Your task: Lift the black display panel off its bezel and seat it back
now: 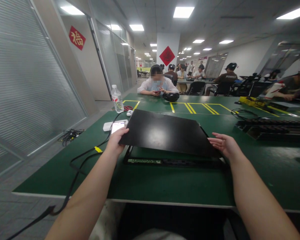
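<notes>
A flat black screen panel (162, 131) is tilted above the green table, its left side raised. My left hand (117, 141) pinches its left edge, thumb on top. My right hand (226, 145) is at the panel's right edge with fingers stretched out, fingertips at or touching the edge; I cannot tell how much weight they bear. Under the panel lies a thin black frame (190, 164) with a green circuit strip (144, 161) along its near side. The panel hides most of the frame.
Left of the panel are a lit phone (118, 126), a white device (107, 126), a water bottle (117, 100) and black cables (76, 165). Stacked black parts (267, 128) lie right. A person (158, 83) sits opposite, near a black rounded object (171, 97). Yellow tape marks the table (170, 186).
</notes>
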A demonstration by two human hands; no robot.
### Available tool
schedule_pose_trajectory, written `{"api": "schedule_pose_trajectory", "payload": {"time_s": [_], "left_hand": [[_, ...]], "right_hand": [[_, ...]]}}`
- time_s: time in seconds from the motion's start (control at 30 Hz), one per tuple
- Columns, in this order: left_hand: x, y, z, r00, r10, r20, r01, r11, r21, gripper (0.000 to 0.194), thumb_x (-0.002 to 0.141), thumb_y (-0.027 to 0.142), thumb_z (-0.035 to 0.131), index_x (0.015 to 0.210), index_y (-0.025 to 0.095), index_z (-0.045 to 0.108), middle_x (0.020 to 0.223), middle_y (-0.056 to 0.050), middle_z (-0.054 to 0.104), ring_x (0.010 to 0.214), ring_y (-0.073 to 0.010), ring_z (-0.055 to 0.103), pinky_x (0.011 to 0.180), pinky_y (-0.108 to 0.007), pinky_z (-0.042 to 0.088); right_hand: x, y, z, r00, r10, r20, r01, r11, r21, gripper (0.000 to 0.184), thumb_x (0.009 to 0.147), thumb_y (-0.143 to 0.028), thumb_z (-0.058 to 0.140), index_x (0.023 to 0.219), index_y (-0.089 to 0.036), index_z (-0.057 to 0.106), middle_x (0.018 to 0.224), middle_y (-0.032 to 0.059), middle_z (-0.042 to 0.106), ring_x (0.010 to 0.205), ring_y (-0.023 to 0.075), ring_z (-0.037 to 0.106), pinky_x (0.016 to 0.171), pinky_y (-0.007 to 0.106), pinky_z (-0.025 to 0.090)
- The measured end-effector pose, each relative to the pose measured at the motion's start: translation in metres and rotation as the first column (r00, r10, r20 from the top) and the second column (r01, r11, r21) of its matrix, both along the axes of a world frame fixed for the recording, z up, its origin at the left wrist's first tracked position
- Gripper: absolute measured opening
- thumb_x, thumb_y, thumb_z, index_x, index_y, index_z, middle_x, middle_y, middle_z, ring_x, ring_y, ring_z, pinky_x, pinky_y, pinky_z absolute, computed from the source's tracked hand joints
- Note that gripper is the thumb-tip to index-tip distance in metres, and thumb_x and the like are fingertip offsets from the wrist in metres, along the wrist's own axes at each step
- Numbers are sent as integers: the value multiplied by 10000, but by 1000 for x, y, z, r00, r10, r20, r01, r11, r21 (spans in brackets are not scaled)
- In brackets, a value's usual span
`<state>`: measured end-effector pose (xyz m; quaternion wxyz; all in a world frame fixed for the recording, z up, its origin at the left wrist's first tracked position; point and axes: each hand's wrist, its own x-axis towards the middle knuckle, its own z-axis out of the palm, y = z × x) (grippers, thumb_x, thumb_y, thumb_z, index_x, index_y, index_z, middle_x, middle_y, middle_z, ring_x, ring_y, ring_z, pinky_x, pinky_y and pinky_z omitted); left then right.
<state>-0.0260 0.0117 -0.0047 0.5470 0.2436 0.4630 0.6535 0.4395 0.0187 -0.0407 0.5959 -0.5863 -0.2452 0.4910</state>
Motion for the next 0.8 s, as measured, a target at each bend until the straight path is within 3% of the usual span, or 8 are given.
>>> {"api": "schedule_pose_trajectory", "payload": {"time_s": [0.13,0.3,0.43,0.8], "left_hand": [[-1,1,-3,1000,0,-13,0,1000,12,308,669,50,753,969,115,776,819,-56,797,691,-192,743,635,-265,596],[-1,0,-3,1000,3,-28,-2,1000,29,332,667,55,759,993,111,790,847,-61,809,733,-205,763,645,-267,605],[3,-1,-2,999,28,-43,-28,999,15,283,675,20,749,939,111,798,798,-57,805,707,-194,760,635,-251,603],[20,-4,-4,995,8,-101,-16,997,-76,196,703,-29,729,817,117,795,719,-86,793,598,-188,740,598,-259,605]], "right_hand": [[3,1,-2,999,-15,48,13,1000,26,322,716,-139,631,1027,-175,704,777,124,783,601,200,705,468,235,524],[3,4,-4,989,-18,148,14,999,33,319,671,-156,663,977,-168,750,751,118,785,456,120,515,370,183,332],[-3,3,-4,974,-50,219,39,998,56,259,626,-161,659,869,-167,750,674,120,758,441,106,455,368,167,255],[3,4,-10,937,-148,315,124,988,93,155,613,-204,735,766,-189,742,578,86,707,481,147,517,409,225,276]]}}
